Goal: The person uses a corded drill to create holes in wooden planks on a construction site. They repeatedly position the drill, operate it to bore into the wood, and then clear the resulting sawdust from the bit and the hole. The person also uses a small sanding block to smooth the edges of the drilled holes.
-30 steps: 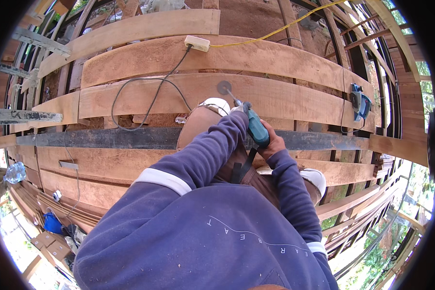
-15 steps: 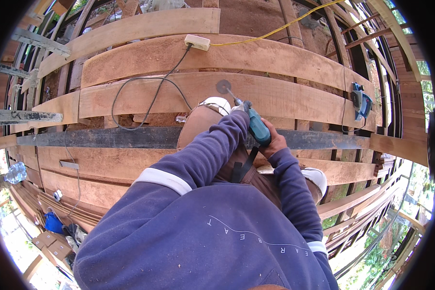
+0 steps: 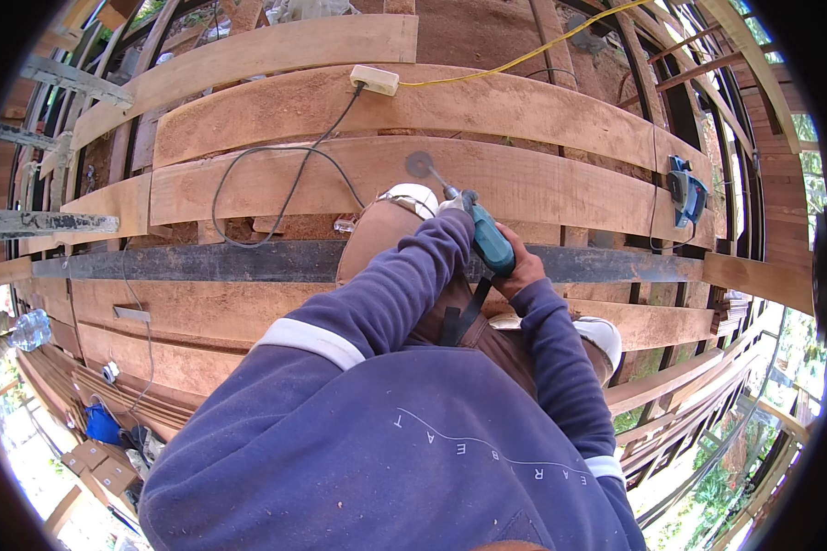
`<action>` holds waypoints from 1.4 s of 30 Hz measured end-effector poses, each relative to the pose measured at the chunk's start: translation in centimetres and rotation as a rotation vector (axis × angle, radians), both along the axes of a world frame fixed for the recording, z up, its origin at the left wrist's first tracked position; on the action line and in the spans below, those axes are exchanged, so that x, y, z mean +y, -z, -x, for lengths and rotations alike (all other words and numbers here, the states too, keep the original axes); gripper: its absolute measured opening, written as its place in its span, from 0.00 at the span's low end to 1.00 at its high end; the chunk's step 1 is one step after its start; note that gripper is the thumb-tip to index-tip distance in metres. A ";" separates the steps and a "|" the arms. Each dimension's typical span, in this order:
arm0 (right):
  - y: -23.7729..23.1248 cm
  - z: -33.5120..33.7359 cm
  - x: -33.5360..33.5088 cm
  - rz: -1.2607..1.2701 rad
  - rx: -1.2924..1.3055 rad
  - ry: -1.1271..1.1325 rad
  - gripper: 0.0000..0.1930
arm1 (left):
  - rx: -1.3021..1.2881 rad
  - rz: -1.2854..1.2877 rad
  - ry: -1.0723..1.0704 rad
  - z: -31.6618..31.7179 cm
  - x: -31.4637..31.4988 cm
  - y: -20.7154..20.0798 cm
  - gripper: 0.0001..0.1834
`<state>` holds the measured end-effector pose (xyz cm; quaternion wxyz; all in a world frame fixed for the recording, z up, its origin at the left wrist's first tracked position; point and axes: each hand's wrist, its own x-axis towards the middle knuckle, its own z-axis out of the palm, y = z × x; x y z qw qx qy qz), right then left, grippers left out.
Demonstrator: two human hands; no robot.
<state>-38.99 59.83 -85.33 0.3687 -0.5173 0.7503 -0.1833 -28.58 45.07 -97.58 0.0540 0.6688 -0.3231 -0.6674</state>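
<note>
Both my hands are closed on a teal power tool (image 3: 493, 246) with a thin shaft and a round grey disc (image 3: 420, 164) at its front end. My left hand (image 3: 464, 201), in a whitish and dark glove, wraps the tool's front. Bare, my right hand (image 3: 524, 266) grips the rear of the body. The disc is over a wide wooden plank (image 3: 524, 182) just beyond my knees. Whether it touches the wood I cannot tell.
Near the disc lie a looped black cord (image 3: 289, 197) and a white power socket block (image 3: 374, 80) on a yellow cable (image 3: 515, 62). A blue planer-like power tool (image 3: 686, 193) rests at the right. A dark beam (image 3: 184, 262) crosses the planks, which have gaps between them.
The disc end of the tool has shifted slightly left over the plank. My hands keep the same grip.
</note>
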 end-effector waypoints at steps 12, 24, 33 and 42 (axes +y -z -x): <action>0.0 0.3 0.1 0.059 -0.055 -0.007 0.42 | -0.011 0.018 -0.024 0.1 0.2 -0.1 0.37; -3.1 0.3 0.0 0.027 0.194 -0.167 0.48 | 0.641 -0.160 -0.405 0.6 0.6 3.3 0.22; -4.1 0.7 0.0 0.161 0.597 -0.631 0.48 | 0.127 -0.188 -0.145 -1.1 1.0 6.7 0.30; -3.1 -1.6 -2.2 0.138 0.514 -0.693 0.47 | 0.057 -0.093 -0.085 -5.5 0.3 6.2 0.28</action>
